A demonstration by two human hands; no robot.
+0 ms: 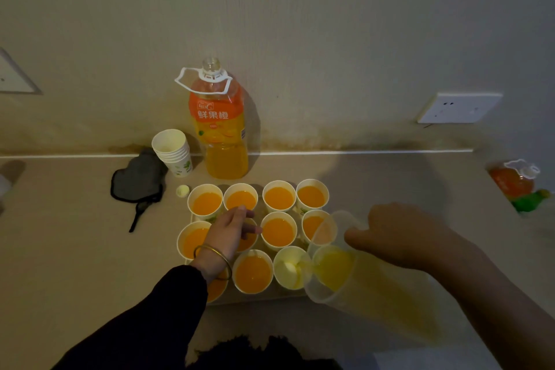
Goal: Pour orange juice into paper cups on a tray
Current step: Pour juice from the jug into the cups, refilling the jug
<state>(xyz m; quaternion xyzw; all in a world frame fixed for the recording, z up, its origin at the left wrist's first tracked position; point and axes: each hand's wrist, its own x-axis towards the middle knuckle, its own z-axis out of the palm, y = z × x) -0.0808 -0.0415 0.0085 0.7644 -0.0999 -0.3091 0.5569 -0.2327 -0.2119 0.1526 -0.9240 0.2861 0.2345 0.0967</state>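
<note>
The juice is going into a near-row cup [289, 267] on the tray [264, 298]. This cup shows a pale inside with only a little yellow at its right wall. The clear jug [345, 273] is tipped left, its lip just over that cup's rim, with yellow juice pooled toward the mouth. The right hand [399, 234] grips the jug from above and behind, fingers curled round its upper side — the exact hold is blurred.

The other cups in view on the tray, set in rows, hold orange juice nearly to the brim. The left hand [228, 228] hangs over the second cup of the middle row, fingers loose and slightly spread; whether it touches the rim I cannot tell. A bangle [214, 261] sits on that wrist above a dark sleeve.

Behind the tray, against the wall, stands an uncapped bottle [220, 129], partly full of juice. Just left of it is a stack of spare cups [174, 150], with a small cap [182, 190] lying on the counter [75, 249] between the stack and the tray. A dark cloth [138, 180] lies further left. At the far right — well apart from the tray — lies a second bottle [513, 179], and a socket [458, 106] is on the wall above.
</note>
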